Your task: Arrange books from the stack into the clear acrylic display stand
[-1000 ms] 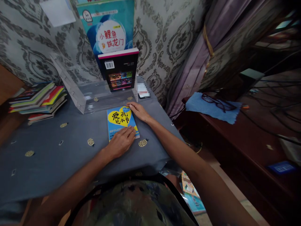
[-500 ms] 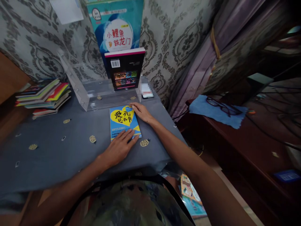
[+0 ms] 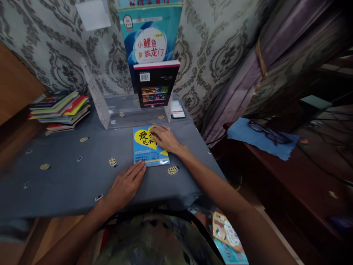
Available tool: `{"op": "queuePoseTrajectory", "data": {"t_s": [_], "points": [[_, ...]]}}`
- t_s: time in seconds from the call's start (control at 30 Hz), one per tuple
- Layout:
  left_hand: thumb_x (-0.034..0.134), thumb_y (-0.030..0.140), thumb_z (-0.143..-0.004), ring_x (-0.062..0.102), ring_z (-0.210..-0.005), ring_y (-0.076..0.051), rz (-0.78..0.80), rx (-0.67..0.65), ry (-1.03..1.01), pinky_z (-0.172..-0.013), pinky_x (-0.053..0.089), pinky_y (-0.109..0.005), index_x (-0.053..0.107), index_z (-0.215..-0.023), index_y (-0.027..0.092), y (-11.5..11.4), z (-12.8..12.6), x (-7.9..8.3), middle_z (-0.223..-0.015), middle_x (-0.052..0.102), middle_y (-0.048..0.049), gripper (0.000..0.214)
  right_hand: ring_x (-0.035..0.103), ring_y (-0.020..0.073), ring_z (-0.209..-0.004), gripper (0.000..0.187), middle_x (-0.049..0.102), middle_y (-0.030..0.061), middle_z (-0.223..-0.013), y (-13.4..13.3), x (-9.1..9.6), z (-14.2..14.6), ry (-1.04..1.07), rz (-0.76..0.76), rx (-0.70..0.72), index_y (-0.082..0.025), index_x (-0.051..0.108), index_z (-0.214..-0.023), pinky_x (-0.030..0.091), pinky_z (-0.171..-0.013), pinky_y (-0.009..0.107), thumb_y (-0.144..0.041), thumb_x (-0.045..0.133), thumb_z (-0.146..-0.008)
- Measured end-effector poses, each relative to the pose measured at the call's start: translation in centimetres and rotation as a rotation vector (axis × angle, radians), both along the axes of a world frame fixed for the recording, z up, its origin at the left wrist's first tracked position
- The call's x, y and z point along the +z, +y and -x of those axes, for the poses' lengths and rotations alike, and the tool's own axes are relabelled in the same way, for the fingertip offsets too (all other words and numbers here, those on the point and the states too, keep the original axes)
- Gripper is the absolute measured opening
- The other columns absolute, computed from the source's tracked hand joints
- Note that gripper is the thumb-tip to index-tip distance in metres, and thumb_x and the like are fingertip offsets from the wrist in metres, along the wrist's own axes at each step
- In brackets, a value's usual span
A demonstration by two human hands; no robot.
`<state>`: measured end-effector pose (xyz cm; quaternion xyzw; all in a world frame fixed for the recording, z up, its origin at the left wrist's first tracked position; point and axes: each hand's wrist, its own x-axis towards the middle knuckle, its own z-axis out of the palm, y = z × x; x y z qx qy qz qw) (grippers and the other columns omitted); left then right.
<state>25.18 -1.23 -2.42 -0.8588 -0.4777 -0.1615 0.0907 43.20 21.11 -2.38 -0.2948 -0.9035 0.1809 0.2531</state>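
A blue book (image 3: 142,151) with a yellow heart and black Chinese characters lies closed on the grey tablecloth in front of me. My right hand (image 3: 166,140) rests on the upper right of its cover, fingers stretched out, hiding part of the heart and title. At the lower left corner, my left hand (image 3: 127,186) lies flat on the cloth with its fingertips touching the book's bottom edge. Just behind is a clear plastic stand (image 3: 129,118), in which a black book (image 3: 157,82) stands upright, back cover showing. A taller blue-green book (image 3: 150,27) rises behind it.
Several stacked books (image 3: 62,110) sit at the table's left. Beside the stand's right end lies a phone (image 3: 178,109), its screen blurred out. Glasses (image 3: 268,132) on a blue cloth (image 3: 237,134) occupy the dark desk at right. More books (image 3: 227,239) lie low, below the table edge.
My right hand has slid from the book's top right corner onto its cover. My left hand has drawn back from the cover to the lower left edge. The view has shifted slightly.
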Motion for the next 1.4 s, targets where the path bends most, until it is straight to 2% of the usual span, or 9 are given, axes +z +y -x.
{"op": "queuePoseTrajectory", "data": {"t_s": [0.17,0.47,0.57,0.77,0.9,1.03,1.17,1.3,1.4], "points": [[0.04,0.013,-0.1,0.052,-0.135,-0.024,-0.001,0.048,-0.003,-0.109,0.05,-0.039,0.05,-0.143,0.013,0.1,-0.6,0.1,-0.142,0.058,-0.0145,0.044,0.049,0.0245,-0.138,0.036,0.059,0.0112,-0.142,-1.2,0.3,1.1,-0.08,-0.031,0.079,-0.022,0.058,-0.133,0.025,-0.121,0.049,-0.032,0.05,-0.099],[0.038,0.023,-0.104,0.062,-0.12,-0.022,0.006,0.035,-0.104,-0.102,0.054,-0.04,0.062,-0.125,0.015,1.0,-0.4,1.5,-0.128,0.068,-0.011,0.034,0.042,0.0288,-0.143,0.042,0.05,0.0149,-0.15,-1.6,-0.6,-0.8,-0.113,-0.043,-0.19,-0.019,0.054,-0.139,0.032,-0.117,0.054,-0.029,0.042,-0.1],[0.039,0.031,-0.104,0.062,-0.119,-0.024,0.044,0.093,-0.15,-0.102,0.053,-0.044,0.063,-0.123,0.018,2.4,0.4,1.4,-0.129,0.066,-0.0103,0.033,0.043,0.0286,-0.142,0.044,0.047,0.0157,-0.152,-2.5,-1.0,-1.2,-0.119,-0.038,-0.212,-0.019,0.052,-0.142,0.034,-0.117,0.053,-0.031,0.042,-0.1],[0.043,0.043,-0.102,0.042,-0.141,-0.033,0.118,0.336,-0.239,-0.111,0.041,-0.055,0.053,-0.136,0.014,6.8,2.3,-0.5,-0.14,0.057,-0.0176,0.046,0.044,0.0284,-0.142,0.047,0.045,0.0162,-0.154,-3.4,-1.2,-1.6,-0.142,-0.025,-0.212,-0.017,0.05,-0.143,0.034,-0.118,0.051,-0.033,0.043,-0.1],[0.046,0.039,-0.099,0.047,-0.137,-0.032,0.142,0.324,-0.353,-0.111,0.041,-0.054,0.046,-0.142,0.016,8.9,2.2,-0.8,-0.139,0.058,-0.0159,0.048,0.047,0.031,-0.139,0.048,0.043,0.0175,-0.155,-3.5,-1.0,-1.5,-0.144,0.0,-0.231,-0.015,0.051,-0.143,0.037,-0.117,0.051,-0.033,0.042,-0.099],[0.049,0.041,-0.097,0.062,-0.117,-0.027,0.205,0.312,-0.658,-0.1,0.051,-0.047,0.047,-0.139,0.018,9.9,2.4,-0.6,-0.13,0.064,-0.0142,0.048,0.048,0.0326,-0.138,0.048,0.042,0.0172,-0.156,-3.7,-0.9,-1.5,-0.142,0.012,-0.245,-0.015,0.051,-0.143,0.042,-0.114,0.049,-0.034,0.041,-0.1],[0.062,0.037,-0.089,0.069,-0.103,-0.023,0.326,0.355,-1.259,-0.086,0.058,-0.037,0.053,-0.128,0.017,10.8,2.8,-0.6,-0.113,0.071,-0.0104,0.045,0.047,0.0305,-0.139,0.048,0.041,0.0155,-0.157,-3.8,-0.9,-1.5,-0.134,0.016,-0.254,-0.017,0.049,-0.144,0.041,-0.115,0.048,-0.035,0.041,-0.1],[0.073,0.017,-0.078,0.073,-0.079,-0.017,0.507,0.534,-1.846,-0.071,0.06,-0.026,0.058,-0.117,0.016,12.0,1.8,0.3,-0.091,0.074,-0.0043,0.042,0.044,0.0298,-0.142,0.049,0.04,0.0166,-0.157,-3.9,-0.5,-1.3,-0.154,0.06,-0.273,-0.013,0.047,-0.145,0.038,-0.116,0.047,-0.033,0.039,-0.101],[0.07,0.009,-0.078,0.074,-0.075,-0.021,0.699,0.554,-1.98,-0.071,0.062,-0.031,0.065,-0.099,0.011,12.8,0.5,1.3,-0.081,0.075,-0.0085,0.021,0.042,0.0297,-0.143,0.049,0.039,0.0159,-0.158,-4.1,-0.1,-1.3,-0.163,0.089,-0.282,-0.013,0.047,-0.145,0.036,-0.118,0.046,-0.031,0.039,-0.101]]}}
